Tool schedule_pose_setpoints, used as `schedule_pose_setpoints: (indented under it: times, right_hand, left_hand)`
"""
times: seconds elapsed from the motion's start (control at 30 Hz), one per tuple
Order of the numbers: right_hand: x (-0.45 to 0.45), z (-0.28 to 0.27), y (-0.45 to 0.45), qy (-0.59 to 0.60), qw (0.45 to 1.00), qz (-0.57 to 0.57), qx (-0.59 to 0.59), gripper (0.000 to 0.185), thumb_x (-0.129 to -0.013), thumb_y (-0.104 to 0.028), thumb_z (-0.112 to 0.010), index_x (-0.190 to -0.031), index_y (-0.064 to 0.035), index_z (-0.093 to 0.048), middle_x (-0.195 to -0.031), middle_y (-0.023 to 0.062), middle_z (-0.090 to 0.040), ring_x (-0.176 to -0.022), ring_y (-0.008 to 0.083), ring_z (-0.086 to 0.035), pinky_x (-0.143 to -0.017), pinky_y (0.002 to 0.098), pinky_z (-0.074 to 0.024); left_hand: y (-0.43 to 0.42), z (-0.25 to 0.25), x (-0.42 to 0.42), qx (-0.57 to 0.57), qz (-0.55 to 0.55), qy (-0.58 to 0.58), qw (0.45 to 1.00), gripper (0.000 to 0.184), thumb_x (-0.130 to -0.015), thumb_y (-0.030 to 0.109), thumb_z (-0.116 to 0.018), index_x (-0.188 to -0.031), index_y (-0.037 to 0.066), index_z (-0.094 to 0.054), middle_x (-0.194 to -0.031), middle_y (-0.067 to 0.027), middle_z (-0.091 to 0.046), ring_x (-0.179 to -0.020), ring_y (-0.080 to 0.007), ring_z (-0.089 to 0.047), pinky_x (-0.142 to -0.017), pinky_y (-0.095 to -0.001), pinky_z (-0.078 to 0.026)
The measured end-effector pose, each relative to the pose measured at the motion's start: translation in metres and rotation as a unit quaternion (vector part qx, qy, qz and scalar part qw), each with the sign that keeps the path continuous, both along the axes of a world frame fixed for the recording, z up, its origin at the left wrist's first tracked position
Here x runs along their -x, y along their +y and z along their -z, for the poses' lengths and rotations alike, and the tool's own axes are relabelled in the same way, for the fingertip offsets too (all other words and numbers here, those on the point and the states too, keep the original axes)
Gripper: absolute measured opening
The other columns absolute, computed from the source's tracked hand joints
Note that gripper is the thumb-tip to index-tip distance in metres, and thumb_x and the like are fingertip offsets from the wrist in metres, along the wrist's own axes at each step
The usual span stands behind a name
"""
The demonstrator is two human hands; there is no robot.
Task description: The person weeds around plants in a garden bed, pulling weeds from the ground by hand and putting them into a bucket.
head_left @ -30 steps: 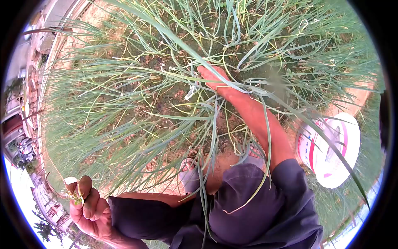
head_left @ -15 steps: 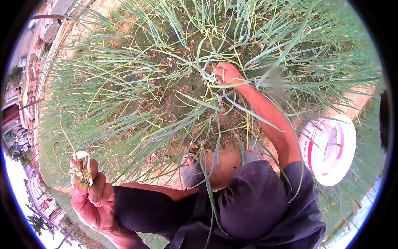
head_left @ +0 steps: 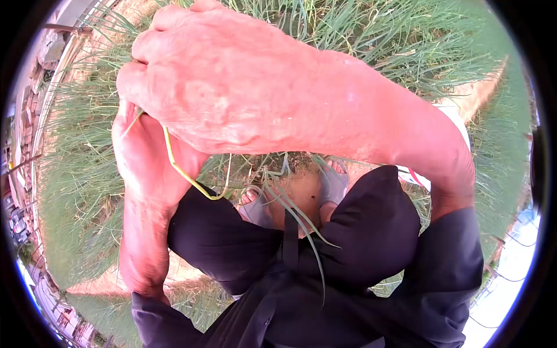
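My right hand point(head_left: 214, 75) is raised close to the camera, its back up and its fingers curled over my left hand point(head_left: 154, 151). The two hands meet at the upper left. Between them a thin yellow-green stem point(head_left: 180, 169) hangs out and curves down to the right. What the fingers pinch is hidden behind the right hand. Below, green onion-like leaves point(head_left: 296, 211) droop in front of my knees.
Rows of green leafy plants point(head_left: 406, 43) surround me. My sandalled feet point(head_left: 333, 180) stand on bare soil. A white container point(head_left: 452, 124) shows partly behind my right forearm. Buildings and a road edge lie at the far left.
My right hand has left the plants and come up to my left hand, which has moved up and inward. The weeds seen earlier in the left hand are now hidden.
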State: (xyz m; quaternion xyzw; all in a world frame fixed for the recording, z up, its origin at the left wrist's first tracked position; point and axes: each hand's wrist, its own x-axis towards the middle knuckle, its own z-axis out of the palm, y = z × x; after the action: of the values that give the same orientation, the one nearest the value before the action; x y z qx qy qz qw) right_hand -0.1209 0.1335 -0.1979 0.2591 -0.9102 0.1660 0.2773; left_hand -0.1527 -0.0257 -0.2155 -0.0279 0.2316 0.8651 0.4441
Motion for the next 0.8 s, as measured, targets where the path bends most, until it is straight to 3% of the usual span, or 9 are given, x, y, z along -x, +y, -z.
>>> schedule_pose_setpoints:
  times: [0.13, 0.17, 0.23, 0.3, 0.33, 0.43, 0.57, 0.7, 0.8]
  right_hand:
    - [-0.013, -0.011, -0.001, -0.106, 0.993, 0.039, -0.042, 0.029, -0.071, -0.021, -0.064, -0.095, -0.0064, -0.07, -0.088, 0.0116, -0.066, -0.09, 0.0317, -0.061, -0.08, 0.0442, -0.0468]
    - [-0.023, -0.041, 0.012, -0.266, 0.962, -0.016, -0.064, 0.031, -0.073, -0.02, -0.062, -0.099, -0.0053, -0.07, -0.092, 0.014, -0.066, -0.089, 0.0309, -0.061, -0.082, 0.0426, -0.047]
    - [-0.037, -0.042, 0.024, -0.242, 0.968, -0.048, 0.037, 0.034, -0.073, -0.02, -0.061, -0.102, -0.0041, -0.068, -0.097, 0.0149, -0.066, -0.093, 0.0301, -0.061, -0.084, 0.0416, -0.0473]
    - [-0.057, -0.035, 0.047, -0.108, 0.988, -0.013, 0.113, 0.037, -0.078, -0.023, -0.061, -0.108, -0.0018, -0.065, -0.098, 0.0139, -0.067, -0.095, 0.0246, -0.063, -0.085, 0.0365, -0.0487]
    - [-0.083, -0.046, 0.054, -0.186, 0.959, 0.134, 0.169, 0.037, -0.081, -0.026, -0.061, -0.108, -0.0011, -0.064, -0.095, 0.0121, -0.067, -0.093, 0.0218, -0.063, -0.084, 0.0344, -0.0491]
    - [-0.18, -0.047, 0.111, -0.32, 0.773, 0.46, 0.298, 0.034, -0.089, -0.03, -0.059, -0.105, -0.0006, -0.064, -0.089, 0.0035, -0.066, -0.083, 0.0125, -0.06, -0.073, 0.0283, -0.0494]
    - [-0.359, 0.037, 0.159, -0.491, 0.524, 0.505, 0.48, 0.055, -0.091, -0.043, -0.06, -0.126, -0.001, -0.051, -0.102, 0.0157, -0.064, -0.088, 0.0196, -0.064, -0.074, 0.0294, -0.0532]
    - [-0.429, 0.083, 0.125, -0.219, 0.215, 0.587, 0.749, 0.08, -0.089, -0.048, -0.06, -0.145, -0.0011, -0.028, -0.114, 0.0276, -0.058, -0.093, 0.0283, -0.065, -0.075, 0.0333, -0.0558]
    - [-0.431, 0.1, 0.146, -0.122, 0.273, 0.561, 0.772, 0.101, -0.087, -0.051, -0.062, -0.15, -0.0038, 0.001, -0.123, 0.0383, -0.047, -0.095, 0.0378, -0.064, -0.073, 0.0379, -0.0574]
  left_hand:
    - [0.024, -0.005, -0.002, 0.122, -0.049, -0.017, 0.991, 0.028, -0.1, 0.027, -0.038, -0.109, 0.006, -0.056, -0.11, -0.0084, -0.061, -0.091, -0.018, -0.06, -0.081, -0.0347, -0.052]
    - [0.028, 0.002, 0.0, 0.109, -0.046, -0.027, 0.993, 0.026, -0.1, 0.025, -0.038, -0.106, 0.006, -0.055, -0.102, -0.0069, -0.062, -0.08, -0.016, -0.059, -0.073, -0.0314, -0.052]
    - [0.032, 0.004, 0.004, 0.098, -0.032, -0.052, 0.993, 0.022, -0.101, 0.021, -0.038, -0.094, 0.005, -0.052, -0.075, -0.0011, -0.052, -0.05, -0.0092, -0.04, -0.046, -0.0224, -0.037]
    - [0.033, 0.008, 0.007, -0.055, 0.057, -0.121, 0.989, 0.022, -0.101, 0.02, -0.037, -0.091, 0.005, -0.05, -0.071, -0.0002, -0.047, -0.049, -0.0082, -0.036, -0.042, -0.0219, -0.03]
    - [0.032, 0.011, 0.008, -0.132, 0.098, -0.155, 0.974, 0.022, -0.101, 0.019, -0.037, -0.09, 0.005, -0.049, -0.069, 0.0002, -0.045, -0.048, -0.0077, -0.035, -0.04, -0.0217, -0.027]
    - [0.025, 0.036, 0.016, -0.153, 0.119, -0.179, 0.964, 0.014, -0.099, 0.011, -0.04, -0.09, 0.003, -0.047, -0.069, -0.0009, -0.042, -0.048, -0.0086, -0.037, -0.039, -0.0232, -0.024]
    - [0.022, 0.055, 0.024, -0.154, 0.135, -0.171, 0.964, 0.013, -0.099, 0.011, -0.039, -0.092, 0.004, -0.047, -0.069, 0.0002, -0.043, -0.046, -0.0081, -0.037, -0.039, -0.0229, -0.025]
    - [0.031, 0.046, 0.014, -0.154, 0.165, -0.144, 0.963, 0.016, -0.101, 0.017, -0.04, -0.093, 0.005, -0.046, -0.069, 0.0004, -0.043, -0.045, -0.008, -0.035, -0.038, -0.0232, -0.025]
    - [0.028, 0.045, 0.014, -0.148, 0.179, -0.144, 0.962, 0.018, -0.1, 0.021, -0.043, -0.092, 0.005, -0.046, -0.069, -0.0004, -0.044, -0.045, -0.0082, -0.035, -0.038, -0.024, -0.025]
